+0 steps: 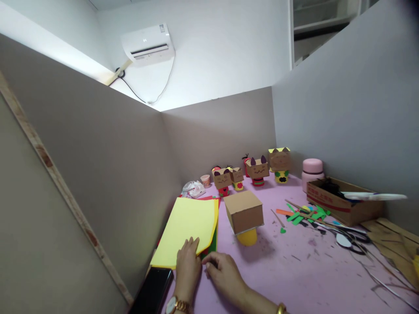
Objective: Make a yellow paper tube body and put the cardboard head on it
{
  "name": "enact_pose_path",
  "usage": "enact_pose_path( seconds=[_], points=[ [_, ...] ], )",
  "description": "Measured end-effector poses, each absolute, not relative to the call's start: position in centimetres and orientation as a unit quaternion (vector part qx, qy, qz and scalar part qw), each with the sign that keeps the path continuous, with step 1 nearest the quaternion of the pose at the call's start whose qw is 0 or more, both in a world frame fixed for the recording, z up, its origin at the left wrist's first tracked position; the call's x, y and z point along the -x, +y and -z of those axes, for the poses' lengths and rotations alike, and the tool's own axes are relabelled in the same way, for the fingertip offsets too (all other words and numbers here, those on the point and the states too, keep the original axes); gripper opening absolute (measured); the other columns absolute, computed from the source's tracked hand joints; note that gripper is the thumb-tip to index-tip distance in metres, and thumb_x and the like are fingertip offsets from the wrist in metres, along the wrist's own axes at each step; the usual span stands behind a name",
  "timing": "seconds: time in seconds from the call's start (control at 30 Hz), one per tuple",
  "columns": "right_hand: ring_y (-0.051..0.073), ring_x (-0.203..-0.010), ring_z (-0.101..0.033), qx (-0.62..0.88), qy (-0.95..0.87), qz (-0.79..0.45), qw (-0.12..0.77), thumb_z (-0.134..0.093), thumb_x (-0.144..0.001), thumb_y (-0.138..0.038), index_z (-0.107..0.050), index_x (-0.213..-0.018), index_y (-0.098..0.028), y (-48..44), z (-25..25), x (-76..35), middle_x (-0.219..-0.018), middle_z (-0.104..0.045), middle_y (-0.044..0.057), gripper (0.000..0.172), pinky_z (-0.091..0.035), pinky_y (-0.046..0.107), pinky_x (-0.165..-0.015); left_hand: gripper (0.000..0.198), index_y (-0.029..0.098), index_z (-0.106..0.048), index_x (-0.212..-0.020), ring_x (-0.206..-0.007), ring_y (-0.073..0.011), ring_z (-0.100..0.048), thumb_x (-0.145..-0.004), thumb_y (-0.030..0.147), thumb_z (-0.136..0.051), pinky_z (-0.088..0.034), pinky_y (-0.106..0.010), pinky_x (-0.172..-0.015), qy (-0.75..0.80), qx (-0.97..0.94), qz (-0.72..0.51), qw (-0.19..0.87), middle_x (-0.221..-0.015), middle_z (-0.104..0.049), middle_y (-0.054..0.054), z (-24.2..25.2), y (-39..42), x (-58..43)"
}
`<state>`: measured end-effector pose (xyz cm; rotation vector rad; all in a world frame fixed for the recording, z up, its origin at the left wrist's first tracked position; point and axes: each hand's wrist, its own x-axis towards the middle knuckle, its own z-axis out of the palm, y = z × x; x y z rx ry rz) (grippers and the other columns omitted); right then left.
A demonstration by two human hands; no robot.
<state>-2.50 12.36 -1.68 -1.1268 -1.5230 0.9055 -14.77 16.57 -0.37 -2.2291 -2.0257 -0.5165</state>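
My left hand (189, 264) lies with its fingers stretched over the front right part of a yellow sheet of paper (186, 224), the top of a stack. At that corner the top sheets curve up, and green paper (213, 245) and some red show beneath. My right hand (225, 272) is just right of the left, its fingers bent and loosely apart by the stack's corner; whether the fingertips touch paper I cannot tell. Beyond the hands, a brown cardboard box (245, 211) rests on a yellow cup (247, 237), standing on the purple tabletop.
Box-headed cup figures (258, 170) stand at the back. A black phone (152, 290) lies at front left. To the right are paper scraps (299, 216), scissors (352, 240), an open carton (343, 203) and a pink flask (312, 172). Grey partitions (219, 135) enclose the table.
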Motion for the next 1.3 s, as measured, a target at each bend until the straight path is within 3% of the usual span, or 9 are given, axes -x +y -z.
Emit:
enact_pose_path(
  seconds=[0.2, 0.47, 0.7, 0.83, 1.17, 1.3],
  points=[
    [0.015, -0.059, -0.061, 0.469, -0.628, -0.371, 0.498, -0.046, -0.072, -0.013, -0.067, -0.079, -0.019, 12.4, 1.8, 2.6, -0.062, -0.067, 0.001, 0.024, -0.039, 0.021, -0.054, 0.06, 0.01, -0.048, -0.125, -0.124, -0.0216, -0.041, -0.07, -0.009, -0.032, -0.032, -0.034, -0.101, -0.673, 0.719, 0.169, 0.04, -0.129, -0.052, -0.01, 0.6, 16.7, 14.8],
    [0.015, -0.06, -0.06, 0.47, -0.632, -0.365, 0.496, -0.046, -0.072, -0.012, -0.068, -0.079, -0.02, 12.4, 1.8, 2.5, -0.062, -0.067, 0.0, 0.025, -0.039, 0.021, -0.056, 0.058, 0.006, -0.046, -0.125, -0.118, -0.0199, -0.047, -0.071, -0.008, -0.033, -0.033, -0.028, -0.1, -0.664, 0.719, 0.198, 0.06, -0.126, -0.054, -0.014, 0.1, 16.5, 14.8],
    [0.015, -0.06, -0.061, 0.476, -0.63, -0.372, 0.488, -0.046, -0.073, -0.012, -0.067, -0.078, -0.018, 12.3, 1.8, 2.6, -0.062, -0.067, 0.001, 0.023, -0.039, 0.02, -0.055, 0.053, 0.009, -0.043, -0.127, -0.109, -0.0238, -0.055, -0.076, -0.002, -0.033, -0.045, -0.031, -0.087, -0.669, 0.692, 0.255, 0.094, -0.127, -0.053, -0.014, -1.1, 15.6, 15.0],
    [0.015, -0.059, -0.06, 0.474, -0.632, -0.371, 0.489, -0.045, -0.073, -0.012, -0.068, -0.08, -0.018, 12.4, 1.8, 2.6, -0.062, -0.067, 0.001, 0.024, -0.039, 0.02, -0.053, 0.055, 0.013, -0.041, -0.129, -0.1, -0.0248, -0.061, -0.077, -0.001, -0.029, -0.049, -0.033, -0.077, -0.674, 0.66, 0.311, 0.116, -0.128, -0.053, -0.012, -2.0, 15.5, 15.7],
    [0.015, -0.059, -0.061, 0.473, -0.627, -0.376, 0.491, -0.045, -0.073, -0.013, -0.069, -0.082, -0.017, 12.2, 1.6, 2.6, -0.062, -0.066, 0.002, 0.026, -0.04, 0.02, -0.053, 0.054, 0.018, -0.039, -0.131, -0.11, -0.0253, -0.054, -0.078, 0.007, -0.038, -0.043, -0.035, -0.09, -0.659, 0.522, 0.527, 0.123, -0.127, -0.053, -0.01, -3.8, 14.6, 17.6],
    [0.015, -0.058, -0.061, 0.477, -0.631, -0.371, 0.486, -0.045, -0.073, -0.013, -0.068, -0.08, -0.018, 12.3, 1.6, 2.5, -0.061, -0.066, 0.002, 0.024, -0.039, 0.02, -0.053, 0.047, 0.018, -0.044, -0.127, -0.102, -0.0272, -0.058, -0.08, 0.018, -0.042, -0.047, -0.038, -0.084, -0.656, 0.423, 0.621, 0.076, -0.114, -0.061, -0.011, -4.0, 15.1, 17.4]
  ],
)
